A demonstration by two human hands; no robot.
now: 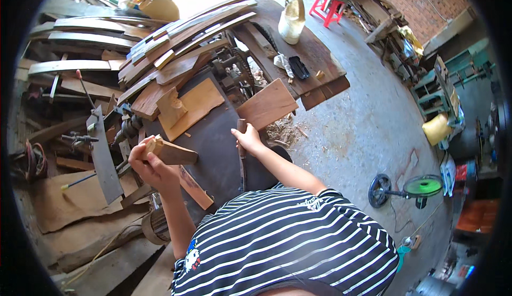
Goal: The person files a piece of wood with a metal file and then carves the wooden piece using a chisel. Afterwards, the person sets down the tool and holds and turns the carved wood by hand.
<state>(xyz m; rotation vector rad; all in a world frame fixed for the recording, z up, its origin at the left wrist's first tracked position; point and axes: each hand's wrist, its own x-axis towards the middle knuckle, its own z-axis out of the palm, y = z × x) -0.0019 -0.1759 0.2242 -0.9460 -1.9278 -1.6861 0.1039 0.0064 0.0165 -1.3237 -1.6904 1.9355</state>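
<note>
My left hand (153,164) is closed around a dark brown wooden block (178,154), raised at the left side of the dark machine table (216,136). The block's end by my fingers is pale and rough. At the table's right edge, my right hand (249,139) is closed on a narrow brown piece of wood (241,128). Just beyond that hand is a reddish-brown board (268,105); whether they touch is unclear. A light brown board (196,108) lies on the table with a smaller offcut (171,106) on it. Below my left hand is a wooden strip (194,188).
Long boards (186,32) are stacked beyond the table, next to a toothed metal wheel (242,69). A wooden bench (320,72) carries a white container (292,23) and a black object (299,68). Shavings (288,130) cover some floor. A fan (421,186) stands right.
</note>
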